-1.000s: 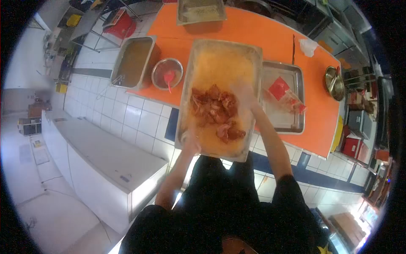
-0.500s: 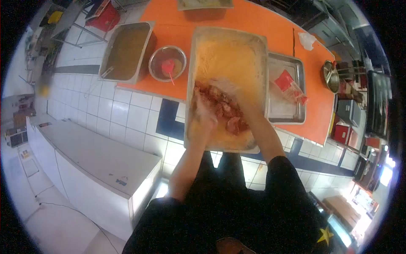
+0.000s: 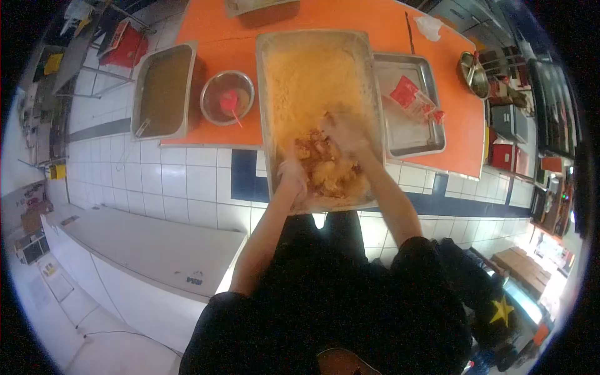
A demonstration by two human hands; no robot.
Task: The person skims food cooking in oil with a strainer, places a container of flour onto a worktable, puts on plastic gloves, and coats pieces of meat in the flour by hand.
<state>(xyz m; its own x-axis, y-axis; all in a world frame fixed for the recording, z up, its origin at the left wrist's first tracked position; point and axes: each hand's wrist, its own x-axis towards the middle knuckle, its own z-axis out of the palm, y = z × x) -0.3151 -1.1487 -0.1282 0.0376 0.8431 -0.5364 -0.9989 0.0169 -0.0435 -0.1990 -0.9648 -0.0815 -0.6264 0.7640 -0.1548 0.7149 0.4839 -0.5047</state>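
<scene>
A deep metal pan (image 3: 265, 94) holds a bed of yellowish-orange powder (image 3: 315, 72). Reddish-brown pieces of raw meat (image 3: 325, 165), partly dusted with the powder, lie heaped toward its near end. My left hand (image 3: 292, 178) is down in the pan at the left edge of the heap, coated pale and smeared by motion. On the far right side of the meat is my right hand (image 3: 347, 134), also blurred, with a dark piece at its fingertips. Whether either hand grips a piece cannot be made out.
An orange table (image 3: 219, 53) bears the pan. To its left stand a metal bowl (image 3: 208, 111) with a pink-red utensil (image 3: 229, 101) and a deep brownish container (image 3: 164, 87). A shallow tray (image 3: 406, 136) with a red-and-white packet (image 3: 412, 97) lies right. A white chest (image 3: 150, 234) stands lower left.
My right hand has moved up toward the far side of the meat. The pieces are turned over and look more powdered. The whole view has shifted slightly.
</scene>
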